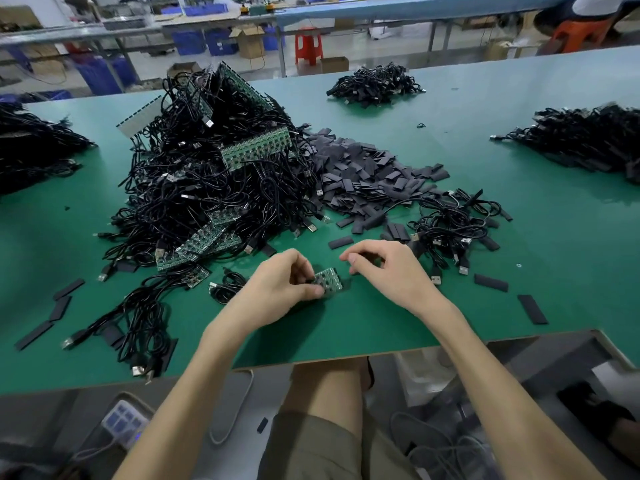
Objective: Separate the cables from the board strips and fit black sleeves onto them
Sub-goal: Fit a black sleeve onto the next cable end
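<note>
My left hand pinches a short green board strip just above the green table, near its front edge. My right hand hovers right beside the strip with fingers curled; nothing shows between them. A big heap of black USB cables still joined to green board strips rises behind my left hand. Flat black sleeves lie piled to the right of that heap. A small bunch of loose cables lies behind my right hand.
Piles of black cables sit at the left edge, the far middle and the right. Stray sleeves dot the table front. Cables attached to a strip trail at front left. My knee is under the table edge.
</note>
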Tool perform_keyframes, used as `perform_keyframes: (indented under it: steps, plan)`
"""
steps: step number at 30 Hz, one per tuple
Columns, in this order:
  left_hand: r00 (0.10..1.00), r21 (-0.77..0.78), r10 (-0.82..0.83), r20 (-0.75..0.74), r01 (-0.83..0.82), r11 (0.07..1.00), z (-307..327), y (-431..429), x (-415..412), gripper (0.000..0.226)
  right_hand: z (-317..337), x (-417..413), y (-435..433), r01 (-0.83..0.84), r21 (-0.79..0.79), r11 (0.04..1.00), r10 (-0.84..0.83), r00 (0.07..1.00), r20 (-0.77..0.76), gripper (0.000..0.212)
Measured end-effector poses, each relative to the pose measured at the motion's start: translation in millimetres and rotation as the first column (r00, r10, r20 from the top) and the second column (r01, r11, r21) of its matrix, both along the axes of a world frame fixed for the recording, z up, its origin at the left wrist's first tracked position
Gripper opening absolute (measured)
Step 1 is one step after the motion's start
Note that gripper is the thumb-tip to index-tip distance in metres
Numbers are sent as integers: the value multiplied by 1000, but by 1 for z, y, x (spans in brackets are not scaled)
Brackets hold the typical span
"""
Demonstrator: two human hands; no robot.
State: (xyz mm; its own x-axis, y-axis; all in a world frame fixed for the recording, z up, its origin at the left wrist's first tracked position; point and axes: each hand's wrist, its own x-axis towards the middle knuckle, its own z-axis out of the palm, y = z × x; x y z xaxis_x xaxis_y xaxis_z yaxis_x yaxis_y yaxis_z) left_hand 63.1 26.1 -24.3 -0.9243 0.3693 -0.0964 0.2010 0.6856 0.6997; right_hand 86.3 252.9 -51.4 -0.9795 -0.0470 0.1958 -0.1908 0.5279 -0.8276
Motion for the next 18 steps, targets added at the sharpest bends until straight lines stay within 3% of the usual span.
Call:
perform_keyframes:
  steps: [6, 13, 18]
  plan:
    - [988, 216, 114, -105, -90, 972, -7, 27, 5, 25, -2, 0, 2, -32, 11, 999, 32, 999, -8, 13]
    - [956, 109, 75, -285, -45, 993, -2, 47, 6, 3, -3, -2, 3, -38, -21, 999, 37, 999, -38, 6]
    - [947, 100, 118, -300, -92, 991, 4, 50, 6, 4, -3, -2, 1, -2, -18, 1000, 1, 999, -39, 8]
